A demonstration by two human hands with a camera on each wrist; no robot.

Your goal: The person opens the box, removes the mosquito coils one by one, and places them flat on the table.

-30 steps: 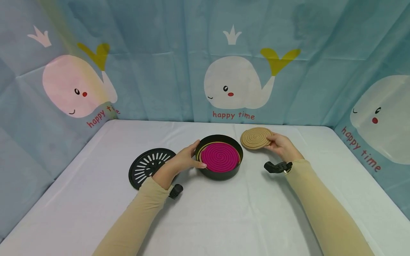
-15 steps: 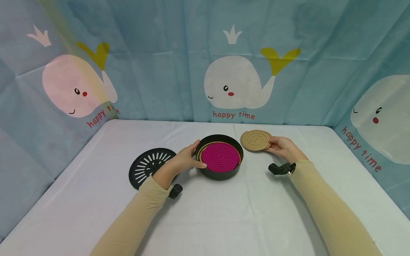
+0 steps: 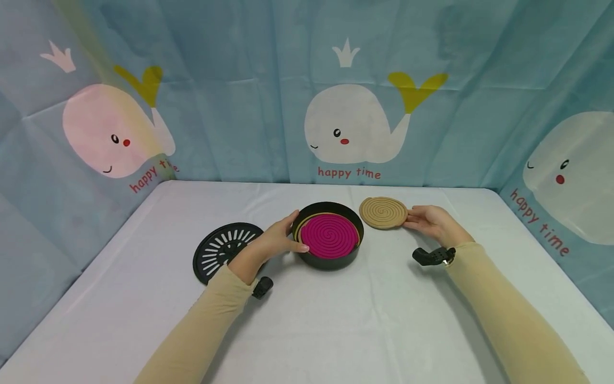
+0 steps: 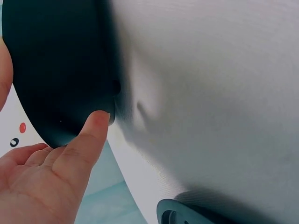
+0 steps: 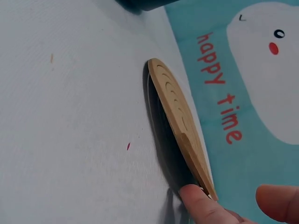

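A round black tin (image 3: 331,263) stands mid-table with a magenta mosquito coil (image 3: 330,236) lying in it. A yellowish edge shows round that coil. My left hand (image 3: 277,238) grips the tin's left side, thumb at the near rim and fingers round the far wall. In the left wrist view, fingers press on the dark wall (image 4: 60,79). To the tin's right, a tan mosquito coil (image 3: 382,213) lies low over the cloth. My right hand (image 3: 434,221) touches its right edge with the fingertips. In the right wrist view, the thumb (image 5: 278,203) is lifted away from the coil.
A black slotted lid (image 3: 227,250) lies left of the tin, partly hidden behind the left wrist. White cloth (image 3: 336,320) covers the table. Small brown and magenta crumbs dot it. A blue curtain (image 3: 268,128) with printed whales hangs along the back and sides.
My right hand has lowered the tan coil toward the cloth, then slid right so that only fingertips stay at its edge. The left hand and tin have stayed put.
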